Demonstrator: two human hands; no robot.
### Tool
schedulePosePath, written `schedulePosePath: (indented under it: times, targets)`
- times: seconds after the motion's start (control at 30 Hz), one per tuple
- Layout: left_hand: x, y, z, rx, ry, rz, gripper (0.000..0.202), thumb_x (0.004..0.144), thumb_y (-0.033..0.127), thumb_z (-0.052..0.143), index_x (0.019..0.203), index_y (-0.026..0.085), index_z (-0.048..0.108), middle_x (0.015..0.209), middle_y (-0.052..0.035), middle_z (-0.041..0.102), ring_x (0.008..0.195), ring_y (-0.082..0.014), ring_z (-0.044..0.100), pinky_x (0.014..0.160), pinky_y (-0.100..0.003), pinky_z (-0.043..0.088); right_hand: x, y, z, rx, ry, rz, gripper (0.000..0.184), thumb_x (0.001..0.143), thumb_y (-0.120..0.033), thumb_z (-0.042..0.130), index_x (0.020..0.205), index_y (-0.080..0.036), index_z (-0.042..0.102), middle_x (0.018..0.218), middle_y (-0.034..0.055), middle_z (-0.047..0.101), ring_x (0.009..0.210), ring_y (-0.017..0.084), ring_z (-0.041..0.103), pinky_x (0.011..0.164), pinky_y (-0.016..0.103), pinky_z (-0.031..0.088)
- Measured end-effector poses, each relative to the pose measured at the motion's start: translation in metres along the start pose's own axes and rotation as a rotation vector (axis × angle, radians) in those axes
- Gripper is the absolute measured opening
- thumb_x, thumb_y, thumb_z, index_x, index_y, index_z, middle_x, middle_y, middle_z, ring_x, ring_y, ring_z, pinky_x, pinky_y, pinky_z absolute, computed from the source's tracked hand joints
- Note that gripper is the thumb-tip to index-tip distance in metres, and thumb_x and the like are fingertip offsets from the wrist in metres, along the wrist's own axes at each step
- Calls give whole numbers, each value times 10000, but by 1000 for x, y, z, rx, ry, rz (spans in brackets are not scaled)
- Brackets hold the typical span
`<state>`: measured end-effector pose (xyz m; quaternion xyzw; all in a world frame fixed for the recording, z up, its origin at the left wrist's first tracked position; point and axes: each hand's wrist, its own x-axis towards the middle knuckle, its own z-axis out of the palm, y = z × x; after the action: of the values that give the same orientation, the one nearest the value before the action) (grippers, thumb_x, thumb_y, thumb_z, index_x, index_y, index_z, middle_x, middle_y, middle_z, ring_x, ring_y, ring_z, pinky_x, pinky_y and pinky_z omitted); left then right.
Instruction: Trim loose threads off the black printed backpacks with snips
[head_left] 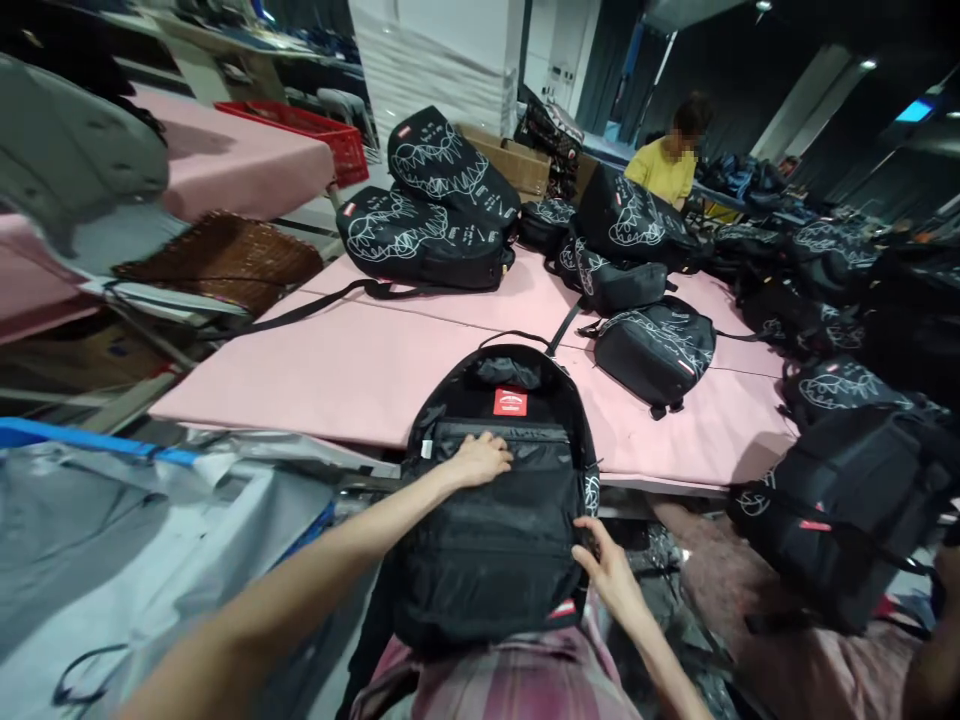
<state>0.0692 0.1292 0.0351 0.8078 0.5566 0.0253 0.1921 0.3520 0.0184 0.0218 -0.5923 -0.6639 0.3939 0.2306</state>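
Note:
An opened black backpack (487,560) leans against the table edge in front of my body, its inside facing me. A red label (511,401) shows on the lining near its top. My left hand (484,460) lies on the inner pocket (517,490), just below the pocket's upper edge, with the fingers slightly bent and apart. At the right side of the bag, my right hand (606,565) has its thumb and fingers around the edge; some of its fingertips are hidden.
Black backpacks with white line drawings (435,235) lie on the pink table (322,360), with several more to the right. A black backpack (840,500) rests near a person at the right. Left are grey sheeting (150,560) and a chair (82,170). A person in yellow (664,170) works behind.

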Motion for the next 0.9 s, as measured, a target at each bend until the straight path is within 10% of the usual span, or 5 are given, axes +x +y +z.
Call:
schedulePosePath:
  times: [0.17,0.43,0.63,0.77,0.9]
  targets:
    - [-17,6,26,-42,-90,73,295,888,252,395,907,253,690,969,-46,667,865,-182,595,781,-298,445,53,-35,-41,-267,88,-147,279,865,-409,452,936,-218,642,873,53,679,813,208,633,727,283,448]
    - [-26,7,24,-74,-11,69,282,887,226,399,909,222,681,934,-48,669,899,-183,584,815,-296,432,187,-114,44,-801,-197,-307,265,892,-185,419,1107,-178,574,1116,122,582,868,210,627,726,296,431]
    - [-31,-7,26,-145,202,39,255,892,221,413,935,239,664,1122,-11,618,1040,-184,522,902,-320,411,176,-84,38,-792,-255,-282,193,927,-280,416,993,-212,584,960,45,607,829,152,617,657,218,379]
    - [-29,-21,37,-147,589,-329,312,899,190,337,1066,181,601,1173,-75,597,1122,-209,496,966,-365,396,154,-63,30,-716,-250,-240,194,936,-303,405,934,-229,584,918,6,607,827,125,604,626,197,349]
    - [-26,-31,55,-48,498,-414,458,845,192,394,1271,32,444,1322,-180,487,1227,-259,448,981,-358,417,154,-59,25,-709,-227,-171,198,929,-298,408,897,-232,592,887,4,600,810,128,605,603,204,337]
